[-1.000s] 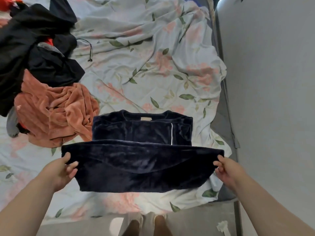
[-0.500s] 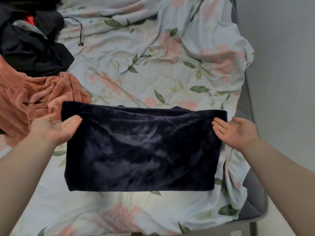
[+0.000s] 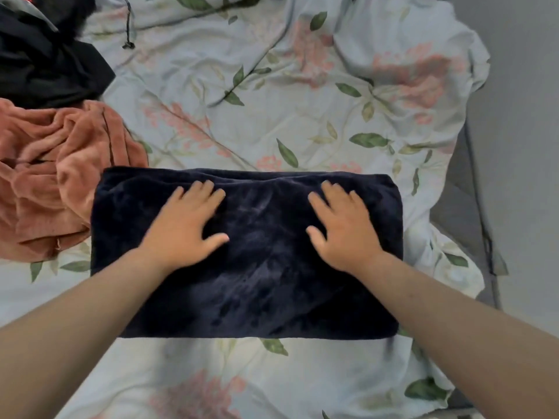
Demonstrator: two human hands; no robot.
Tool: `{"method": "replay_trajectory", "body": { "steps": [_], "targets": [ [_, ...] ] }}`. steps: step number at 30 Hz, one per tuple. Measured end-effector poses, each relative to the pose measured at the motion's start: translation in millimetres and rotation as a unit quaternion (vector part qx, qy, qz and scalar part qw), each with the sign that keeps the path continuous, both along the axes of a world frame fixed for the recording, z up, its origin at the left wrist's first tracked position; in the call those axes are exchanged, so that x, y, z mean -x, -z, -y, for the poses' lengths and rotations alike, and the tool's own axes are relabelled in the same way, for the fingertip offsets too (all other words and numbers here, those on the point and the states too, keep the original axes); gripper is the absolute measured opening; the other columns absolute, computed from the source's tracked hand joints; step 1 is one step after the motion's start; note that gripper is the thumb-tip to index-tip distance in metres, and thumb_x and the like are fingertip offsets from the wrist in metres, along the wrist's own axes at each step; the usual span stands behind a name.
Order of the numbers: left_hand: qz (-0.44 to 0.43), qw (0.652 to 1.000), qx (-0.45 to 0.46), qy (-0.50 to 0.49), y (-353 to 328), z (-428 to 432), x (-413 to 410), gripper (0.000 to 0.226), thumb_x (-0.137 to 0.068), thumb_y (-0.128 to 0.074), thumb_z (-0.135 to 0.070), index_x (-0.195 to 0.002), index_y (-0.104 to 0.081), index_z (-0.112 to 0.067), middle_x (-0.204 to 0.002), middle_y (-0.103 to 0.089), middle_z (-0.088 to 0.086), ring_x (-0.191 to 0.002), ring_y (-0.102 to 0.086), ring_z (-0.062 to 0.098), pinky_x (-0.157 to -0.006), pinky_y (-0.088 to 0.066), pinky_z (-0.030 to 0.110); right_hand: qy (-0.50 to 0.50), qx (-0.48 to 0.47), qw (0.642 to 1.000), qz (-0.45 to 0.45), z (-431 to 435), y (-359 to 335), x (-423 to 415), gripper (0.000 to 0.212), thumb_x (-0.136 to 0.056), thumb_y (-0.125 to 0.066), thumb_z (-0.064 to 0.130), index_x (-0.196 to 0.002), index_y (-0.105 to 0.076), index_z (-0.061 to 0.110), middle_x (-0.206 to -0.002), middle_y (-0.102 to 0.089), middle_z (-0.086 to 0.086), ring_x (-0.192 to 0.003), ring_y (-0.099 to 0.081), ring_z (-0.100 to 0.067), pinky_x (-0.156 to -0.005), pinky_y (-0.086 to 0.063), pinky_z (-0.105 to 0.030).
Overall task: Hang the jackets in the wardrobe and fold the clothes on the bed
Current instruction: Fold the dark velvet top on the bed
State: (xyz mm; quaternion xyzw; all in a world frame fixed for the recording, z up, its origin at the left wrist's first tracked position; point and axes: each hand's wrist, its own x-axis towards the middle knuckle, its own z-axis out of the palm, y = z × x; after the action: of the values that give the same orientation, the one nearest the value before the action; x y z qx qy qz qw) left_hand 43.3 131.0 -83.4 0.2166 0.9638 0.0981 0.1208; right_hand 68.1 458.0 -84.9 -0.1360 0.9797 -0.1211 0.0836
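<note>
Black clothes (image 3: 45,65) are cut off at ten o'clock. The folded navy garment (image 3: 251,285), lying nine-to-three, is pressed by the left hand (image 3: 184,231) and right hand (image 3: 341,234), fingers blurred, seemingly straight.

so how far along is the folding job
Done: the navy top lies folded into a neat rectangle on the bed. In hand: the left hand and right hand rest flat on it, apparently smoothing it. Left: the orange garment and the black clothes beside it lie crumpled and unfolded. Nothing here shows the hanging step.
</note>
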Motion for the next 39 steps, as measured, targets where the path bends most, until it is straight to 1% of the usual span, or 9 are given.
{"method": "replay_trajectory", "body": {
  "steps": [4, 13, 17, 20, 22, 25, 29, 33, 39],
  "targets": [
    [0.07, 0.99, 0.117, -0.047, 39, -6, -7, 0.114, -0.072, -0.03, -0.092, -0.151, 0.023, -0.03, -0.161, 0.021, 0.001, -0.152, 0.015, 0.02, -0.124, 0.007, 0.045, -0.028, -0.114, 0.991, 0.071, 6, 33, -14, 0.075, -0.096, -0.026, 0.06, -0.16, -0.004, 0.025, -0.167, 0.004, -0.012, -0.154, 0.007, -0.03, -0.124, 0.006, -0.051],
    [0.064, 0.988, 0.127, -0.063, 70, -9, 9, 0.12, -0.061, -0.012, -0.102, -0.146, 0.031, -0.03, -0.156, 0.03, 0.0, -0.149, 0.022, 0.016, -0.123, 0.01, 0.044, 0.005, -0.138, 0.986, 0.093, 6, 69, -2, 0.079, -0.092, -0.011, 0.067, -0.157, 0.013, 0.028, -0.167, 0.012, -0.008, -0.153, 0.015, -0.025, -0.123, 0.01, -0.046],
    [0.08, 0.981, 0.162, -0.068, 57, -13, 4, 0.116, -0.071, -0.021, -0.094, -0.15, 0.027, -0.023, -0.159, 0.027, 0.004, -0.151, 0.018, 0.022, -0.123, 0.01, 0.046, 0.016, -0.051, 0.997, 0.053, 4, 47, -5, 0.073, -0.096, -0.041, 0.052, -0.158, -0.019, 0.02, -0.166, -0.012, -0.013, -0.154, -0.008, -0.03, -0.125, 0.002, -0.044],
    [0.012, 0.992, 0.102, -0.078, 44, -29, -18, 0.104, -0.086, -0.059, -0.063, -0.158, -0.005, -0.009, -0.165, -0.001, 0.017, -0.153, -0.003, 0.032, -0.123, -0.005, 0.052, 0.178, 0.024, 0.98, -0.087, -15, 28, -25, 0.058, -0.085, -0.065, 0.03, -0.138, -0.053, 0.009, -0.147, -0.046, -0.018, -0.139, -0.039, -0.032, -0.122, -0.021, -0.05],
    [-0.041, 0.997, 0.009, -0.064, 41, -51, -45, 0.086, -0.087, -0.071, -0.038, -0.153, -0.026, -0.005, -0.161, -0.021, 0.019, -0.148, -0.02, 0.037, -0.122, -0.015, 0.052, 0.377, 0.109, 0.92, -0.028, -40, 24, -48, 0.058, -0.082, -0.069, 0.04, -0.132, -0.056, 0.015, -0.136, -0.055, -0.008, -0.128, -0.048, -0.027, -0.112, -0.04, -0.045],
    [-0.007, 0.996, -0.064, -0.059, 40, -93, -84, 0.074, -0.096, -0.049, -0.052, -0.153, -0.028, -0.01, -0.162, -0.022, 0.012, -0.15, -0.017, 0.03, -0.123, -0.006, 0.041, 0.59, 0.397, 0.685, 0.156, -65, 18, -74, 0.049, -0.079, -0.071, 0.054, -0.115, -0.065, 0.022, -0.108, -0.072, 0.003, -0.1, -0.069, -0.019, -0.082, -0.057, -0.032],
    [0.065, 0.992, -0.046, -0.102, 42, -131, -96, 0.084, -0.091, -0.045, -0.064, -0.156, -0.025, -0.014, -0.164, -0.017, 0.01, -0.153, -0.008, 0.027, -0.124, -0.007, 0.046, 0.558, 0.564, 0.499, 0.349, -88, 21, -86, 0.039, -0.089, -0.068, 0.048, -0.114, -0.076, 0.02, -0.115, -0.074, -0.004, -0.103, -0.072, -0.022, -0.083, -0.056, -0.039],
    [0.068, 0.988, -0.059, -0.123, 42, -138, -89, 0.089, -0.087, -0.053, -0.062, -0.157, -0.02, -0.017, -0.165, -0.013, 0.007, -0.153, -0.003, 0.022, -0.123, 0.0, 0.041, 0.483, 0.592, 0.516, 0.387, -98, 14, -68, 0.037, -0.091, -0.067, 0.033, -0.124, -0.069, 0.016, -0.119, -0.073, -0.007, -0.108, -0.071, -0.025, -0.085, -0.057, -0.037],
    [0.069, 0.989, -0.043, -0.12, 39, -138, -94, 0.091, -0.086, -0.053, -0.064, -0.157, -0.019, -0.019, -0.166, -0.01, 0.007, -0.153, 0.0, 0.022, -0.123, 0.002, 0.041, 0.46, 0.357, 0.706, 0.402, -79, 4, -38, 0.084, -0.06, -0.073, 0.058, -0.136, -0.056, 0.025, -0.132, -0.059, -0.001, -0.111, -0.064, -0.026, -0.097, -0.053, -0.044]
  ]
}}
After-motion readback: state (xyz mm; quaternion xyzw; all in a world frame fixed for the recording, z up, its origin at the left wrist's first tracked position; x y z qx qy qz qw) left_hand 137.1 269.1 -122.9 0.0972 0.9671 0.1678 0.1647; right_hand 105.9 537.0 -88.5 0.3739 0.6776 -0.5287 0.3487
